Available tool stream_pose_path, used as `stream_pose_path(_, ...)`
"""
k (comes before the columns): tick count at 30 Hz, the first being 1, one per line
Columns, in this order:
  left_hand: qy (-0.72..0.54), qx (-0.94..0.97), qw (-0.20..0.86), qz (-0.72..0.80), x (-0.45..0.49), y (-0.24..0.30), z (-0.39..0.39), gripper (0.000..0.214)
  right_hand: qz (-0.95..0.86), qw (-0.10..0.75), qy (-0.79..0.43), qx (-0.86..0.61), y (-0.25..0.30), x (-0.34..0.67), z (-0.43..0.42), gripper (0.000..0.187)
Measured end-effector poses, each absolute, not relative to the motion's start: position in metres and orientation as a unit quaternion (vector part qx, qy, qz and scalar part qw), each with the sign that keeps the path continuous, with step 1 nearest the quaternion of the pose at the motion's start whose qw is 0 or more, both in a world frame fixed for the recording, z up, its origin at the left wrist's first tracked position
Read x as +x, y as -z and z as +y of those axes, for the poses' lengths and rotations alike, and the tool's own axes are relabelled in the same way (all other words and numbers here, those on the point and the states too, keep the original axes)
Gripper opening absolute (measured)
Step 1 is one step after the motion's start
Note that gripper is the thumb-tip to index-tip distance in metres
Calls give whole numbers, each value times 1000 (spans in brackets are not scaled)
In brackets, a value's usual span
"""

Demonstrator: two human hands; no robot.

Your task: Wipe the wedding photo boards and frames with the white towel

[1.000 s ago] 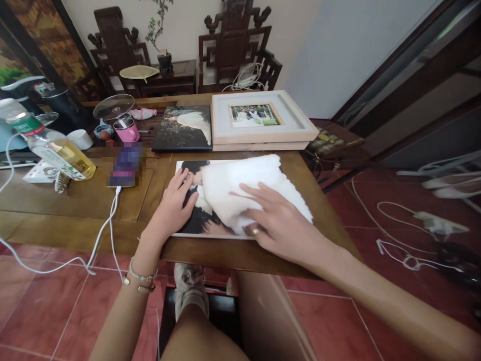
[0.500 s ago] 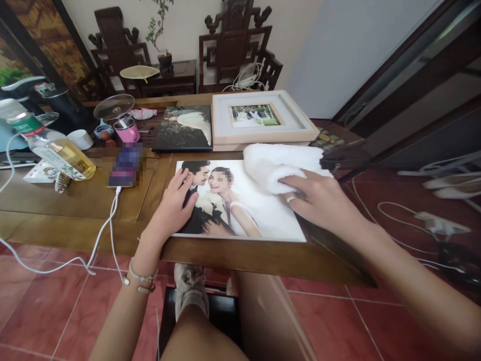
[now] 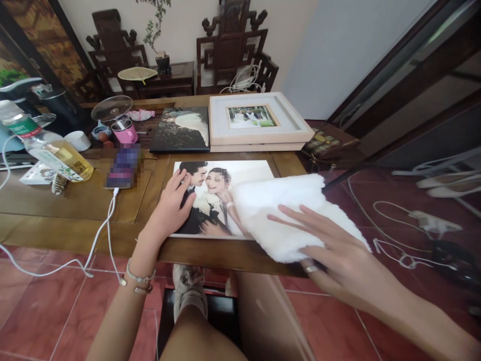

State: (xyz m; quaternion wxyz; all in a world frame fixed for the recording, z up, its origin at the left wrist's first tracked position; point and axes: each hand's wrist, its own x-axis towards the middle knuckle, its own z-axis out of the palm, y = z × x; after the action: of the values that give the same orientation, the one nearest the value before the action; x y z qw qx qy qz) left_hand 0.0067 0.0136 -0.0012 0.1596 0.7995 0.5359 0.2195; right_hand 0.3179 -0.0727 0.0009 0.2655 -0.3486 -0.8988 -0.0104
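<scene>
A large photo print (image 3: 210,195) of a couple lies flat near the front edge of the wooden table (image 3: 75,200). My left hand (image 3: 171,205) rests on the print's left side, fingers stretched out flat, holding it down. A fluffy white cloth (image 3: 289,210) covers the print's right part and hangs past the table's right front corner. My right hand (image 3: 330,250) lies on the cloth with its fingers spread, a ring on one finger.
Behind the print lie a dark photo panel (image 3: 182,129) and a white framed photo (image 3: 255,120). To the left are a phone (image 3: 122,165) with a white cable, a bottle (image 3: 48,148) on its side and a pink cup (image 3: 126,131). Cables (image 3: 406,235) lie on the floor.
My right hand has slid the cloth from the print's far right corner towards me to the near right corner, past the table edge. The left hand has stayed put.
</scene>
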Motion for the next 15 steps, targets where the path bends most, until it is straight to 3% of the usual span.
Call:
stream_pose_path(6,-219,802,155,533,5,0,10,51,-899,265,17,-349,-4,312,-53,21)
stream_pose_path(15,-226,804,154,528,4,-2,-4,51,-877,227,31,-422,-9,285,9,37)
